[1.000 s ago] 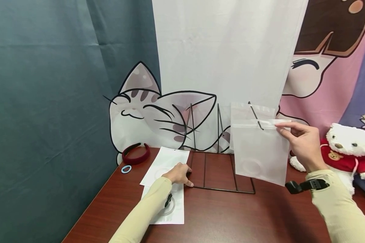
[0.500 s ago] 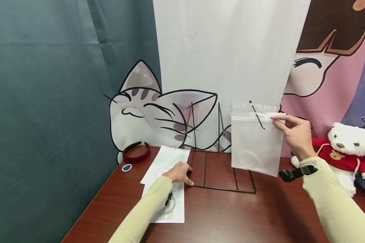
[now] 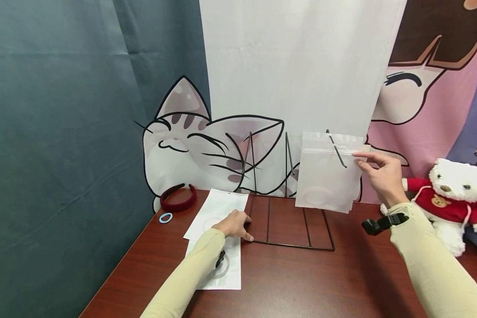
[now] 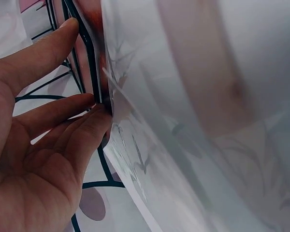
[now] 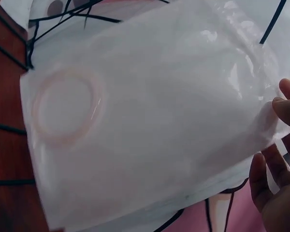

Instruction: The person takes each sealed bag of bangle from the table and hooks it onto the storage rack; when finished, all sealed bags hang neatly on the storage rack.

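Observation:
A translucent white zip bag (image 3: 327, 181) hangs on the right hook (image 3: 336, 152) of a black wire rack (image 3: 288, 245). It lies over another bag, whose edge shows behind it. A pale ring shape (image 5: 65, 106) shows through its lower part in the right wrist view. My right hand (image 3: 384, 179) pinches the bag's upper right edge between thumb and fingers. At the rack's left front corner, my left hand (image 3: 233, 224) holds the base wire, with thumb and fingertips on the dark rod (image 4: 89, 53) in the left wrist view.
Two white bags lie on the brown table: one farther bag (image 3: 218, 207) and one nearer bag (image 3: 232, 278) partly under my left arm. A dark red headband (image 3: 179, 205) and a blue ring (image 3: 165, 218) lie farther left. A white plush toy (image 3: 453, 190) sits at the right.
My right hand has moved left and back, bringing the front bag farther along the hook, against the bag behind. My left hand stays at the rack's corner.

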`<state>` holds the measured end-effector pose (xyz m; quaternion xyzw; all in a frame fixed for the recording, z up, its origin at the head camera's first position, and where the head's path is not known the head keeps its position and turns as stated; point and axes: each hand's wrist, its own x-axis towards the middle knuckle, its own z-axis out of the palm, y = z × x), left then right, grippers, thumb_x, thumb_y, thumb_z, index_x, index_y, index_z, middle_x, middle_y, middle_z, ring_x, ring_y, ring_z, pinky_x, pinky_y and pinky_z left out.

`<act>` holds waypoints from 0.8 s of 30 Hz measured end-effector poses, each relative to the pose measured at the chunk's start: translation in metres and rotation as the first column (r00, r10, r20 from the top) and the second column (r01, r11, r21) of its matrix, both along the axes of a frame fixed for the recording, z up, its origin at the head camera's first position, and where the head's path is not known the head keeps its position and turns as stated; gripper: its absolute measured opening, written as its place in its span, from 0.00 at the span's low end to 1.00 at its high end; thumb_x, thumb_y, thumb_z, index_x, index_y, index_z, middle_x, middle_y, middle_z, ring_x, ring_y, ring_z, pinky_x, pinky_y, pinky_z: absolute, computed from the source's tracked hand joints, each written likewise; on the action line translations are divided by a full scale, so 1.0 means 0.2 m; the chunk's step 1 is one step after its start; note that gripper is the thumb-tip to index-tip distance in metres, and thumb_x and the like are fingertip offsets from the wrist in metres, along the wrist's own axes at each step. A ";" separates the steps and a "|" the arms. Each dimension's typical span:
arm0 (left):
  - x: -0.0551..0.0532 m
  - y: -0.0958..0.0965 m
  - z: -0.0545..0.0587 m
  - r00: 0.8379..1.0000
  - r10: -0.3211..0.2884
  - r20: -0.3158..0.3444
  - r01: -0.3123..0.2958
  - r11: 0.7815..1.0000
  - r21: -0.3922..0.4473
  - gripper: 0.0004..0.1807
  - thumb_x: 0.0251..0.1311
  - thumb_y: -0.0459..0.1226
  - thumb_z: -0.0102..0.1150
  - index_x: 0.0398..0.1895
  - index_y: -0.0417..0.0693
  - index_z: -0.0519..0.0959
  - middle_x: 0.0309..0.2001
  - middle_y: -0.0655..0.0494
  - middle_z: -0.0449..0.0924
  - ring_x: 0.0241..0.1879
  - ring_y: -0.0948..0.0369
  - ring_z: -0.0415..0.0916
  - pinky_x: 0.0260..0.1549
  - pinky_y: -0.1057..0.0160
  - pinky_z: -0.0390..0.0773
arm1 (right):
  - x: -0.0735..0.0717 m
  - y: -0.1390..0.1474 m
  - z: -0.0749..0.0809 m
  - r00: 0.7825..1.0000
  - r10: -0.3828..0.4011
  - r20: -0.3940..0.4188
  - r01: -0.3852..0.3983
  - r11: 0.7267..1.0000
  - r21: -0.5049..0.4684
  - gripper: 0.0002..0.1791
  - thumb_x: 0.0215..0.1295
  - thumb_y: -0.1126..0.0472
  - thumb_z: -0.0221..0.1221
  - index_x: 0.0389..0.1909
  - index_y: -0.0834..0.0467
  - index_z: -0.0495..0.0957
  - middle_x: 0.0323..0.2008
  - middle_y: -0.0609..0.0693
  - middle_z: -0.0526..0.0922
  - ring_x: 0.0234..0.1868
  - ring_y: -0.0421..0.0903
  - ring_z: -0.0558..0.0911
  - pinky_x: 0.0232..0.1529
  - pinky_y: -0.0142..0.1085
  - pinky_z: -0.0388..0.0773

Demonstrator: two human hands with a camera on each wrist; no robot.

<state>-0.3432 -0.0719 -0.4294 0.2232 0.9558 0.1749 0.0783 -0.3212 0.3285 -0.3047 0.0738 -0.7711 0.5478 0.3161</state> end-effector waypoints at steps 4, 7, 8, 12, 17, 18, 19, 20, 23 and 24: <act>0.00 0.00 0.00 1.000 0.000 0.001 0.000 1.000 0.009 0.35 0.52 0.43 0.84 0.61 0.36 0.84 0.61 0.42 0.85 0.66 0.47 0.79 0.68 0.51 0.77 | 0.02 0.03 -0.08 0.999 0.006 0.036 -0.009 0.997 0.073 0.15 0.69 0.71 0.66 0.55 0.64 0.88 0.39 0.21 0.85 0.43 0.24 0.80 0.37 0.17 0.74; 0.00 0.00 0.00 1.000 -0.002 0.009 0.001 1.000 0.019 0.35 0.52 0.42 0.84 0.61 0.36 0.84 0.61 0.42 0.85 0.66 0.47 0.79 0.69 0.50 0.77 | 0.05 0.04 -0.17 0.997 -0.020 0.068 0.010 0.989 0.149 0.13 0.69 0.69 0.67 0.53 0.63 0.88 0.36 0.17 0.83 0.33 0.24 0.78 0.26 0.21 0.71; 0.00 0.00 0.00 1.000 -0.004 0.008 0.004 1.000 0.018 0.35 0.52 0.42 0.84 0.61 0.35 0.83 0.61 0.42 0.85 0.66 0.47 0.79 0.69 0.50 0.77 | 0.06 0.05 -0.21 0.996 -0.031 0.086 0.015 0.984 0.176 0.13 0.69 0.67 0.68 0.53 0.63 0.88 0.35 0.16 0.82 0.29 0.25 0.75 0.23 0.23 0.69; -0.01 0.00 0.00 1.000 -0.016 0.003 0.016 1.000 0.012 0.35 0.52 0.42 0.83 0.62 0.35 0.83 0.62 0.42 0.85 0.67 0.47 0.79 0.69 0.51 0.77 | 0.10 0.08 -0.36 0.987 -0.086 0.134 0.043 0.955 0.292 0.13 0.69 0.63 0.69 0.51 0.63 0.89 0.37 0.25 0.87 0.25 0.25 0.71 0.22 0.27 0.68; -0.01 0.01 0.00 0.999 -0.032 0.005 0.032 0.999 0.025 0.35 0.53 0.43 0.83 0.62 0.34 0.83 0.62 0.41 0.85 0.67 0.47 0.78 0.69 0.51 0.76 | 0.13 0.14 -0.52 0.968 -0.141 0.205 0.043 0.906 0.421 0.11 0.69 0.60 0.70 0.48 0.60 0.91 0.48 0.60 0.91 0.40 0.15 0.72 0.38 0.22 0.71; -0.01 0.00 0.00 0.999 -0.035 0.009 0.034 0.999 0.033 0.35 0.53 0.42 0.83 0.62 0.34 0.83 0.62 0.41 0.85 0.67 0.47 0.78 0.69 0.51 0.76 | 0.14 0.15 -0.55 0.964 -0.145 0.224 0.030 0.892 0.451 0.11 0.69 0.60 0.69 0.48 0.60 0.91 0.49 0.63 0.91 0.43 0.17 0.73 0.39 0.22 0.70; -0.01 0.00 0.00 0.999 -0.041 0.008 0.040 0.998 0.041 0.35 0.53 0.42 0.83 0.62 0.33 0.83 0.62 0.40 0.85 0.67 0.46 0.78 0.69 0.51 0.76 | 0.14 0.15 -0.58 0.958 -0.138 0.251 0.004 0.882 0.471 0.12 0.69 0.60 0.69 0.49 0.60 0.90 0.49 0.63 0.90 0.43 0.21 0.75 0.39 0.24 0.71; -0.01 0.00 0.00 0.999 -0.047 0.005 0.046 0.998 0.047 0.35 0.53 0.42 0.83 0.61 0.33 0.83 0.61 0.40 0.85 0.66 0.46 0.79 0.69 0.51 0.77 | 0.15 0.15 -0.60 0.954 -0.131 0.270 -0.022 0.867 0.499 0.12 0.69 0.60 0.69 0.50 0.60 0.90 0.49 0.64 0.90 0.44 0.26 0.79 0.40 0.26 0.73; -0.01 -0.04 0.01 0.998 -0.055 -0.003 0.055 0.995 0.085 0.33 0.52 0.39 0.84 0.60 0.33 0.84 0.59 0.40 0.86 0.63 0.47 0.81 0.66 0.51 0.79 | 0.16 0.13 -0.65 0.937 -0.093 0.336 -0.122 0.815 0.566 0.17 0.69 0.61 0.69 0.55 0.63 0.86 0.50 0.65 0.89 0.47 0.50 0.87 0.43 0.40 0.80; -0.02 -0.05 0.01 0.998 -0.054 -0.011 0.055 0.993 0.102 0.32 0.51 0.38 0.84 0.59 0.33 0.84 0.57 0.40 0.87 0.61 0.47 0.82 0.65 0.51 0.80 | 0.16 0.11 -0.66 0.930 -0.084 0.357 -0.150 0.800 0.581 0.19 0.69 0.61 0.68 0.57 0.65 0.84 0.50 0.67 0.89 0.48 0.57 0.87 0.45 0.45 0.82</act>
